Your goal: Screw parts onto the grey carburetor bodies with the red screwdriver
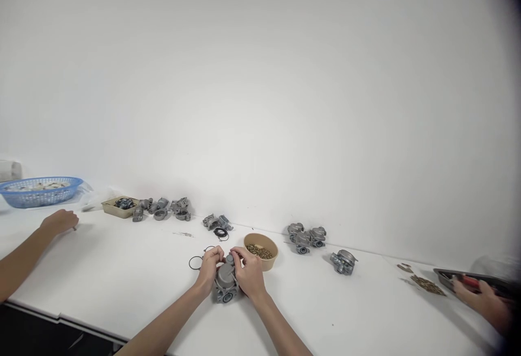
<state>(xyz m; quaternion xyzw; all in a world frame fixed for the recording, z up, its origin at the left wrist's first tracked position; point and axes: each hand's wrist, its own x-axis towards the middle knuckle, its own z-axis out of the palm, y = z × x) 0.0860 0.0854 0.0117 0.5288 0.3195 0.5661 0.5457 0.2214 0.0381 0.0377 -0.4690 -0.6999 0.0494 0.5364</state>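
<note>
A grey cast-metal housing [226, 279] with a round port facing me stands on the white table between my hands. My left hand [209, 270] is closed around its left upper side. My right hand [249, 273] pinches at the top right of the same housing, fingertips close to its small round cap; any small part in them is hidden. Just behind my right hand is a tan bowl [268, 263] of small brass-coloured screws [260, 251]. Thin black rubber rings [196, 262] lie left of my left hand.
Several grey housings [302, 238] stand back right, another housing [344, 262] nearer. More castings [160, 209], a tan tray [118, 208] and a blue basket [40, 192] are left. A co-worker's hand [61, 221] is left; another's hand [486, 302] holds something red above a dark tray [448, 277].
</note>
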